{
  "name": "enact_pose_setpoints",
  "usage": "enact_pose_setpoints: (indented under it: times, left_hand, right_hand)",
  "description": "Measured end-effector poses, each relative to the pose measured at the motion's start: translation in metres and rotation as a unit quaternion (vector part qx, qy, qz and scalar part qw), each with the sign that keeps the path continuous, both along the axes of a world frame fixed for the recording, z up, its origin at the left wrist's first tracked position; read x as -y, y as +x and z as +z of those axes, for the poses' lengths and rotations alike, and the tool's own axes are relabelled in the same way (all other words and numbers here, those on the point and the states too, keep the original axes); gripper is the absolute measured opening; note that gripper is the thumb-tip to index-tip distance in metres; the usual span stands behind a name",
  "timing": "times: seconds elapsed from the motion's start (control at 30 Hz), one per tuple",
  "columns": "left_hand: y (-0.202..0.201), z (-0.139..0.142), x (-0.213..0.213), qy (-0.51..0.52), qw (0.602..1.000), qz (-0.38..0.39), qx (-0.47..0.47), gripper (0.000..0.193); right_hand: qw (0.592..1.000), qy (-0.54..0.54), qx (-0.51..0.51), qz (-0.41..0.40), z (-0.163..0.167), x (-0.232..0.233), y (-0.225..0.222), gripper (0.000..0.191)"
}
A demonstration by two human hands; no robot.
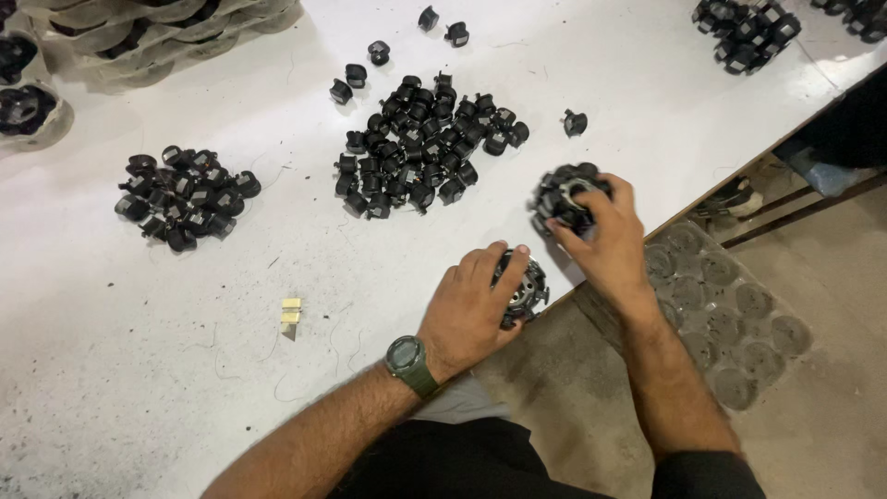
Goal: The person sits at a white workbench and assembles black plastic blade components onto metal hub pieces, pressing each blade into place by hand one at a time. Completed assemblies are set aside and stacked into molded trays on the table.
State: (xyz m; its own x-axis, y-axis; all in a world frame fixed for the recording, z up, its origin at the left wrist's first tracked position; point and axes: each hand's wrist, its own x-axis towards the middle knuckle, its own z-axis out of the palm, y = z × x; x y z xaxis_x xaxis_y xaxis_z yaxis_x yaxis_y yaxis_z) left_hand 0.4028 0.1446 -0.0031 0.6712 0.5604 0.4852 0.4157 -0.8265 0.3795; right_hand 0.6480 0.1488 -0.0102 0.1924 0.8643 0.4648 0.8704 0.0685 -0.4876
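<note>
Your left hand (476, 305) clenches over a round black-and-metal ring assembly (525, 291) at lower centre, hiding most of it. Your right hand (605, 231) grasps a second black ring assembly (559, 199) just above; its details blur.

The work surface is a white table (185, 388), scuffed and marked with dark scratches, its wooden front edge running diagonally from lower centre to upper right. Beyond that edge lies a dusty grey-brown concrete floor (832, 425). A clear plastic tray (730, 314) with round cells rests on the floor beside the table. Lighting is even and diffuse, with soft shadows
</note>
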Motion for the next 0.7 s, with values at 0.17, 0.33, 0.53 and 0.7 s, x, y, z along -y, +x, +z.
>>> enact_pose_setpoints:
  times: [0.17,0.33,0.53,0.7]
  left_hand:
    - [0.073,0.011,-0.043,-0.038,0.995,-0.051,-0.072,0.094]
    - [0.119,0.030,-0.066,0.001,1.000,0.012,-0.017,0.100]
    - [0.023,0.019,-0.032,-0.001,0.996,-0.043,-0.076,0.075]
    - [-0.077,0.007,-0.011,-0.096,0.975,0.016,-0.201,0.068]
  right_hand:
    - [0.982,-0.002,0.011,-0.190,0.017,0.017,0.053,0.046]
    - [0.976,0.050,-0.079,-0.198,0.037,-0.013,0.083,0.058]
    - [0.968,0.139,-0.176,-0.111,0.036,-0.034,0.077,0.067]
    - [0.954,0.208,-0.191,-0.106,0.019,-0.030,0.037,0.049]
